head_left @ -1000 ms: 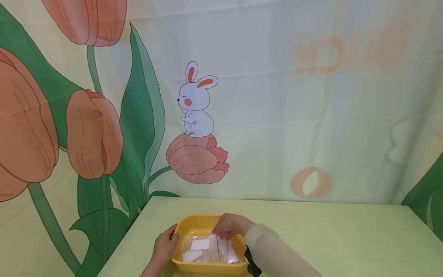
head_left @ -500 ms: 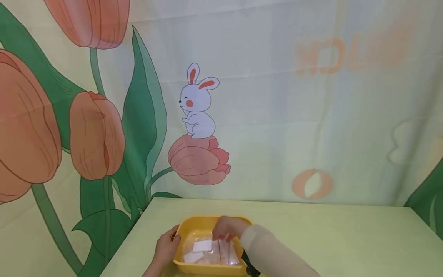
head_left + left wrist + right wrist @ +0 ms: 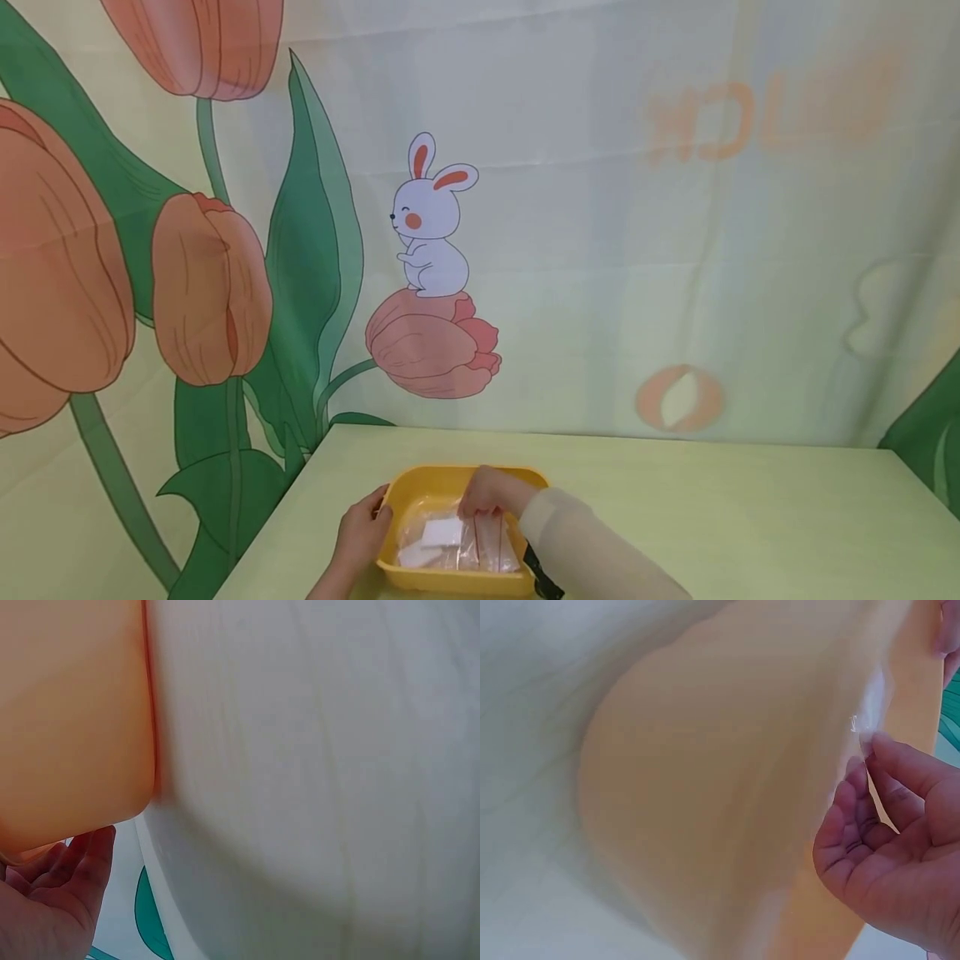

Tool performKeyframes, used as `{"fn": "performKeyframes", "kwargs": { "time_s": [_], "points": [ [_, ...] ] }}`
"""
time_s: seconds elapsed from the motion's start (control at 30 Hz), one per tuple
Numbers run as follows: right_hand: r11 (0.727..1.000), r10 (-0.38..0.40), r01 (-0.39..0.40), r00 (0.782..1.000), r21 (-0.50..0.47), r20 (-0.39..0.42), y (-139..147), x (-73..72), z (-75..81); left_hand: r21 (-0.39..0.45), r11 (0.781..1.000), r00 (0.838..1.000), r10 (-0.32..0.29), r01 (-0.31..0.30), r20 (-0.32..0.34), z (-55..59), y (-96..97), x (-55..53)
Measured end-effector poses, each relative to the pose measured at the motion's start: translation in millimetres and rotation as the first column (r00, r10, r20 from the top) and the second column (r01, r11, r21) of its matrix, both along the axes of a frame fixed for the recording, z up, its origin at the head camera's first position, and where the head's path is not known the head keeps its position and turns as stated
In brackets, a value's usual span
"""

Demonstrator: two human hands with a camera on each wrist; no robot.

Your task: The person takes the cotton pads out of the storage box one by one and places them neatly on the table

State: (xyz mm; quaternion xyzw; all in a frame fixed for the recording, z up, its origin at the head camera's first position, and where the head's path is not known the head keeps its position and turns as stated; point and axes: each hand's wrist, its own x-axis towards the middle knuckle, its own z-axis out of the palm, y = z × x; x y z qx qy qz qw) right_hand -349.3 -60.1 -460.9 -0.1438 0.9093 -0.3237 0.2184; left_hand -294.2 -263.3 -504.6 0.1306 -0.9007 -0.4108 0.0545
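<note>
A yellow plastic basin (image 3: 457, 581) stands near the front of the table in the head view. My left hand (image 3: 361, 533) grips its left rim, thumb on top; in the left wrist view the fingers (image 3: 96, 859) curl against the rim from outside. Reaching in from the right, my right hand (image 3: 487, 492) pinches a clear plastic bag (image 3: 491, 542) with reddish lines. The right wrist view shows thumb and index fingertips meeting on the shiny film (image 3: 872, 705), other fingers curled. White rectangular pieces (image 3: 442, 532) in clear wrapping lie left of that bag inside the basin.
The pale green table (image 3: 712, 517) stretches to the right of the basin. Behind it hangs a cloth backdrop (image 3: 570, 250) printed with tulips and a rabbit. A black strap (image 3: 542, 575) hangs at the right wrist, by the basin's right side.
My right hand has sunk slightly into the basin and its fingers have drawn together on the clear bag, whose film has shifted. The left hand stays on the rim.
</note>
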Motion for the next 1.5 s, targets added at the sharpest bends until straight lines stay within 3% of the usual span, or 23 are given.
{"fn": "performKeyframes", "kwargs": {
  "time_s": [0.33,0.9,1.5],
  "points": [
    [0.994,0.036,-0.031,0.998,0.108,-0.043,-1,-10.2,15.6,-0.002,1.0,1.0,0.003,-0.003,-0.003,2.4,0.7,-0.2],
    [0.997,0.081,-0.08,0.996,-0.021,0.048,8,-11.8,32.4,0.012,1.0,1.0,0.003,-0.003,0.028,1.5,1.9,-1.4],
    [0.998,0.03,-0.027,0.998,-0.062,0.051,14,-15.4,48.7,0.022,1.0,0.999,0.01,-0.011,0.041,0.3,-0.1,-2.0]
  ]
}}
